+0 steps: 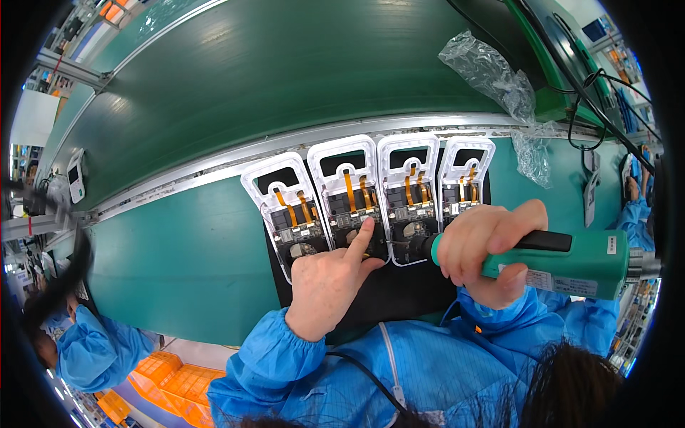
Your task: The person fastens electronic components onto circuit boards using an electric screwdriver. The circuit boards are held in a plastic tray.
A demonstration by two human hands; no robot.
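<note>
My right hand (485,246) is wrapped around a green electric screwdriver (599,264). The screwdriver lies nearly level and points left. Its thin bit ends near the right edge of a white plastic device housing (316,151), second from the left. On that housing's circuit board (349,222) rests the stretched index finger of my left hand (325,285), thumb apart and other fingers curled, holding nothing. Several such housings stand in a row, each with a board and orange ribbon cables (349,189). My hands hide parts of the lower ends.
A black mat (392,296) lies under the housings on the green bench (164,250). Beyond a metal rail runs a dark green belt (285,71). Crumpled clear plastic (492,71) hangs over the rail at right. Blue-sleeved people (100,349) sit at both sides; orange crates (185,389) stand lower left.
</note>
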